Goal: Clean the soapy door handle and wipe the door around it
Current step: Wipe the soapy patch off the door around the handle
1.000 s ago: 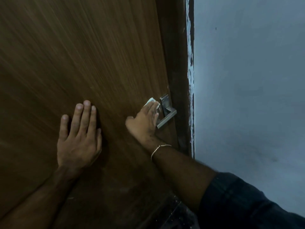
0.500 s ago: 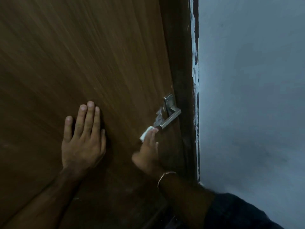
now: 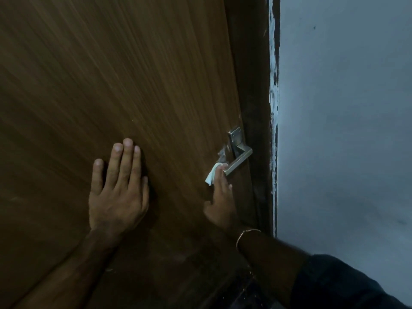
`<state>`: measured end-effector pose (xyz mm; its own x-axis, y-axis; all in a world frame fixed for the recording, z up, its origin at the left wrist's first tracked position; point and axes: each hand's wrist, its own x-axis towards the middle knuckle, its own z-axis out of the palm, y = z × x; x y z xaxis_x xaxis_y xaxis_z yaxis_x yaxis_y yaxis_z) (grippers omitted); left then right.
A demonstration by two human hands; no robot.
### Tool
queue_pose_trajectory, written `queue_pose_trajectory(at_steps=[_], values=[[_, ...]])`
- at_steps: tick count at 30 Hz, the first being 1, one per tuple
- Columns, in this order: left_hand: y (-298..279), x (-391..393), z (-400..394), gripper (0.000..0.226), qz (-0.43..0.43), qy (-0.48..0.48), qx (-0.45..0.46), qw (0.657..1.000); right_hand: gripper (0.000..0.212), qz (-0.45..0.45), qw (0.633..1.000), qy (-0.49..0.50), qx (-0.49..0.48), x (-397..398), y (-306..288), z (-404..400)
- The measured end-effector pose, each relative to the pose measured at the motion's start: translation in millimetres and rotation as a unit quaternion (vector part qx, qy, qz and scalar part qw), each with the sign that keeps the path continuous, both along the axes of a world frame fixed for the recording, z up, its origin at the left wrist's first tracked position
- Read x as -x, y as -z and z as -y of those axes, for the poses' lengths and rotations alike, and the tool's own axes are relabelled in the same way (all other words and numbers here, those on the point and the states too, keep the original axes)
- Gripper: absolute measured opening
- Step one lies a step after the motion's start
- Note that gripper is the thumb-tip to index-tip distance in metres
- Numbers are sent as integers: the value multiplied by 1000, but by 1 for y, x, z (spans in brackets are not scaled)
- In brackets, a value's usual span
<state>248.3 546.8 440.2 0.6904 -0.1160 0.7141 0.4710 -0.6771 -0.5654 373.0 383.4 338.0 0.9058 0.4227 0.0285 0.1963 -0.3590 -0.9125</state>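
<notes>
Pressing flat on wooden door, left hand: palm down, fingers spread wide & pointing up, well left of handle. Reaching up w/ right hand, fingers straight, pinning small white cloth against door just below lever's free end; fingertips touching lever tip. Thin bracelet on right wrist. Metal lever handle near door's right edge, angled down-left; whitish suds smeared beside backplate.
</notes>
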Motion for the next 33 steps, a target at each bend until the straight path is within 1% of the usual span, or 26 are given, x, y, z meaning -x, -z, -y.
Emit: queue_pose_trajectory(at_steps=[2,3,5,6,7,8,9,11,13,16,19,22,24,26,27,29,31,32,33], values=[[0,0,0,68,-2,-3,2,1000,102,-19,999,37,-10,-9,-3,0],[0,-1,-1,68,-8,-2,10,1000,102,13,998,54,-28,-12,-4,-1],[0,0,-2,69,-14,0,19,1000,103,123,990,57,-37,-15,-5,-4],[0,0,-2,69,-13,-1,16,1000,104,165,984,59,-15,-17,0,-3],[1,0,-3,69,-12,-2,8,1000,106,190,979,71,20,-21,5,-3],[1,0,-3,69,-12,-4,2,1000,107,200,975,87,52,-27,8,-3],[1,1,-4,70,-13,-4,-1,1000,108,204,972,100,63,-32,9,-4],[0,1,-5,70,-15,-3,-1,1000,107,217,969,109,45,-39,9,-8],[1,0,-5,71,-20,-8,1,1000,104,250,962,106,43,-45,11,-10],[2,1,-5,71,-24,-13,9,1000,91,292,946,123,69,-54,23,-12],[0,2,-2,72,-30,-11,33,999,74,302,938,162,47,-59,26,-20],[-1,2,2,72,-37,-7,43,998,69,349,925,129,76,-72,36,-15],[-1,2,2,72,-35,-6,42,998,75,353,923,94,120,-79,52,-6],[0,3,1,72,-28,-2,31,999,92,300,941,61,143,-73,65,-2],[1,3,0,71,-23,-1,25,999,97,277,949,63,139,-68,68,-4],[3,2,-4,72,-15,3,16,1000,97,262,956,83,101,-62,61,-12],[8,-2,-12,72,-9,7,24,1000,87,312,943,98,56,-67,46,-15],[10,-4,-18,73,-6,6,37,999,81,355,928,101,49,-72,41,-14],[14,-5,-23,74,-8,6,53,999,76,392,912,101,64,-78,39,-11]])
